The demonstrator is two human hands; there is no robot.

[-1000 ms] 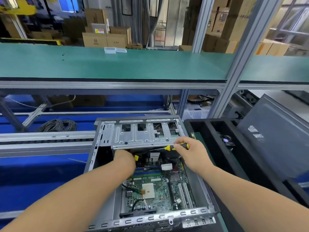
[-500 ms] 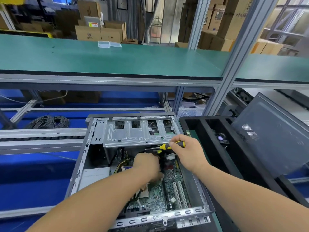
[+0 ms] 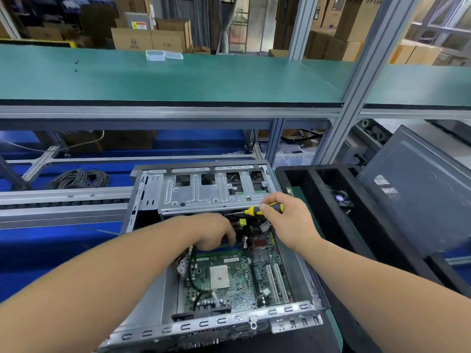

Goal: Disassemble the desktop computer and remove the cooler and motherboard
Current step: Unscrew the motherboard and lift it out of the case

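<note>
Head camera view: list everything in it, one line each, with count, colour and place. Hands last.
computer case: one, grey metal, open, lying at bottom centre
drive cage: one, silver, across the far end of the case
motherboard: one, green, on the case floor, socket bare
screwdriver: one, yellow and black, held level at the cage's near edge
foam tray: one, black, right of the case
side panel: one, dark grey, leaning at far right
cable coil: one, black, left on the blue surface
upper shelf: one, green, across the top
plastic boxes: two, clear, on the shelf
cardboard boxes: several, brown, behind
left hand: reaches among the cables inside the case
right hand: grips the screwdriver
</note>
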